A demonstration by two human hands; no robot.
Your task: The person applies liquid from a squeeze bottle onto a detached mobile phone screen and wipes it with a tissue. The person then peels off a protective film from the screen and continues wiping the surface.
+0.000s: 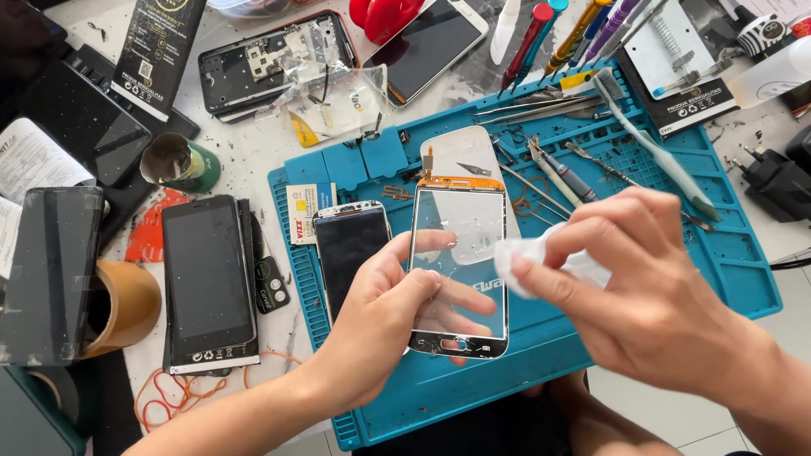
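My left hand (pixel 390 317) holds a clear phone touchscreen glass panel (pixel 460 224) with a white border and an orange flex strip at its top, above the blue work mat (pixel 735 262). My fingers show through the glass from behind. My right hand (pixel 646 291) pinches a crumpled white tissue (pixel 528 257) and presses it against the panel's right edge. A black phone display (pixel 348 245) lies on the mat just left of the panel.
A black phone (pixel 207 279) and other phones and parts lie at the left. Tweezers, screwdrivers (pixel 528 38) and a toothbrush (pixel 650 143) sit on the mat's far side. A tape roll (pixel 127 304), a green can (pixel 179 162) and a charger (pixel 773 181) stand around.
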